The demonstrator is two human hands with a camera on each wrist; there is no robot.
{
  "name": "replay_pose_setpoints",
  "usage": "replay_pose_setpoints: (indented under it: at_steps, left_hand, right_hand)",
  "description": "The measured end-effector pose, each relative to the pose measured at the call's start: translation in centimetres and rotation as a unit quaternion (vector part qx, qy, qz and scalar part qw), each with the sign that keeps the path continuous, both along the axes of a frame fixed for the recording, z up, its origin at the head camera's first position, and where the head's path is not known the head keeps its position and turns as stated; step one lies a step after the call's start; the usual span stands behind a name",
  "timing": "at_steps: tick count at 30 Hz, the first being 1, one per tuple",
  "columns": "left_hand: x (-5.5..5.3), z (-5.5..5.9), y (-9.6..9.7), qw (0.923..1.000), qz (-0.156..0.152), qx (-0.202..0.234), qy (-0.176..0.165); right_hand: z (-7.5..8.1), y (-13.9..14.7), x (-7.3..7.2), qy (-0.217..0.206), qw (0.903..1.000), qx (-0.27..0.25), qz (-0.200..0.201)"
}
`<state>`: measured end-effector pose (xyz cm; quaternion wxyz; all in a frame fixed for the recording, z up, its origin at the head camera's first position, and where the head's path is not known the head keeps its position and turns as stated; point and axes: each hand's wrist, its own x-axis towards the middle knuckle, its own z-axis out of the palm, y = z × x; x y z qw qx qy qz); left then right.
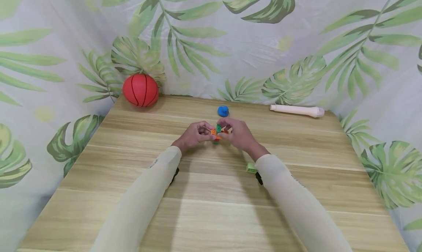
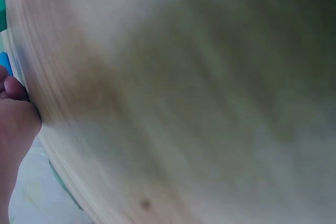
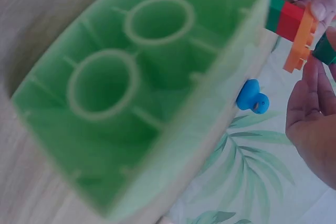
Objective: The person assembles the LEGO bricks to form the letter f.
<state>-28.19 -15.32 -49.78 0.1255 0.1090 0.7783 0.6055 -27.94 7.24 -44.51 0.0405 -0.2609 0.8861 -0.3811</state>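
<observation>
Around the table's middle, my left hand grips a small stack of toy building bricks. In the right wrist view the stack shows a green brick, a red brick and an orange brick, with the left thumb pressed on the orange one. Opposite it, my right hand pinches a dark green brick right at the studs of the orange brick. A bit of red shows behind the right fingers in the head view. The left wrist view catches only part of the left hand.
A light green brick lies by the right wrist, hollow side toward that wrist's camera. Beyond the hands sits a blue toy duck. A red ball is at the back left corner, a pale microphone at the back right.
</observation>
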Motion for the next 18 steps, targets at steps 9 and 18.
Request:
replay_pose_setpoints:
  at_steps: [9,18]
  left_hand:
    - [-0.1,-0.1,0.0,1.0,-0.001,-0.005,0.006]
    - [-0.2,-0.4,0.1,1.0,0.003,-0.007,-0.001]
  right_hand:
    - [-0.7,0.2,-0.1,0.002,1.0,0.0,-0.002]
    - [-1.3,0.0,-0.2,-0.002,1.0,-0.009,-0.003]
